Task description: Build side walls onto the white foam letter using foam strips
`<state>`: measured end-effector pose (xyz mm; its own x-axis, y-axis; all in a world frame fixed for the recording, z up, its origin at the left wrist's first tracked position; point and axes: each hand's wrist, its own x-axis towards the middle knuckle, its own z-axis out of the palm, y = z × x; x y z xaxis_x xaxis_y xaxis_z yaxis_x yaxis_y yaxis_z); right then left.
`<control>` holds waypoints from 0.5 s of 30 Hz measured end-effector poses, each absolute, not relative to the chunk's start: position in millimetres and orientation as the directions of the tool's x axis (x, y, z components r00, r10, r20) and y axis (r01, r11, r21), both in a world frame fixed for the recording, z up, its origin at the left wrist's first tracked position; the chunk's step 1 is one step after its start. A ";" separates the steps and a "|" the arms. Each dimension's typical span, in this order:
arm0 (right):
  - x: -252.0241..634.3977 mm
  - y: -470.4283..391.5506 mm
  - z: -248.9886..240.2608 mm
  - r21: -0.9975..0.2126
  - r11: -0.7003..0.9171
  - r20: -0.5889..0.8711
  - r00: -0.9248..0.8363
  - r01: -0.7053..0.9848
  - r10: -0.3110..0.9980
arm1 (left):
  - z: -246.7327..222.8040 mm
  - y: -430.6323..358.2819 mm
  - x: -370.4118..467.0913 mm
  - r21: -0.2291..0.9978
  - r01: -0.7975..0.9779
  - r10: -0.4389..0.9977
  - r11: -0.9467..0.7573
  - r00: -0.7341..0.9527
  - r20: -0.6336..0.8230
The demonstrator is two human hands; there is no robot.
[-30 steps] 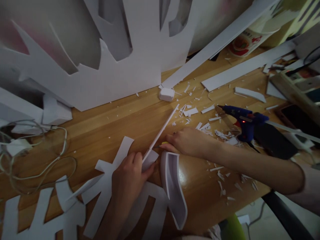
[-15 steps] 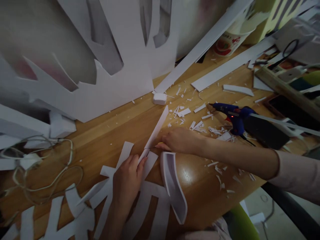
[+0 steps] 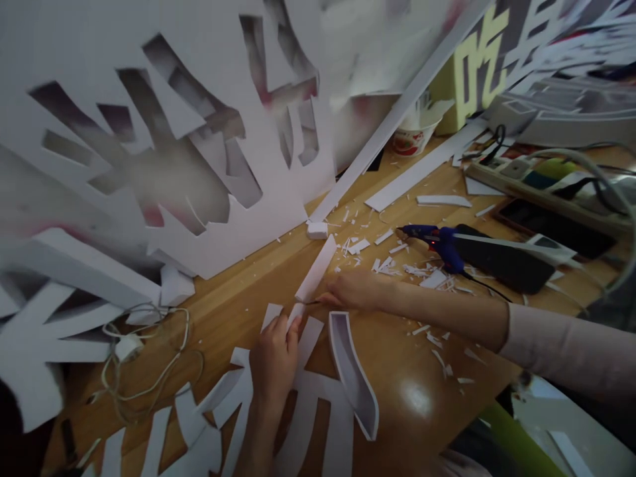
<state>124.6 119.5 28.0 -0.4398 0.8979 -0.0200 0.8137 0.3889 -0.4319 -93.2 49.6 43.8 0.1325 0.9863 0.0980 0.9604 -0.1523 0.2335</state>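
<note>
My left hand (image 3: 275,354) is closed on the near end of a white foam-board strip (image 3: 295,315). A longer white piece (image 3: 318,268) lies just beyond it, its end tilted away from the held part. My right hand (image 3: 350,290) is closed around a small craft knife (image 3: 312,303), mostly hidden by the fingers, with the thin dark blade at the gap between the two pieces. Under my left hand lie white cut-out shapes (image 3: 311,414). A curved white hollow form (image 3: 352,371) rests on the table to the right of them.
A blue glue gun (image 3: 440,242) with a red light lies on the wooden table (image 3: 218,331) among white scraps (image 3: 358,246). A tall white cut-out board (image 3: 268,228) stands behind. Tangled white cables (image 3: 169,358) lie left, a phone (image 3: 556,228) and power strip (image 3: 531,182) right.
The strip, one straight piece before, is now parted at the blade, its far piece turned slightly. The view has shifted, showing more of the background.
</note>
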 end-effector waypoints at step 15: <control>165.1 60.4 77.0 -0.533 0.285 0.056 -0.303 0.797 0.951 | 96.8 42.9 -90.1 0.966 0.018 0.964 0.257 -0.076 -0.255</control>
<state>165.1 60.4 77.0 -0.3030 0.9513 0.0565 0.7967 0.2854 -0.5328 -90.1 42.9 96.8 -0.0764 0.9639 -0.2552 0.0177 0.2573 0.9662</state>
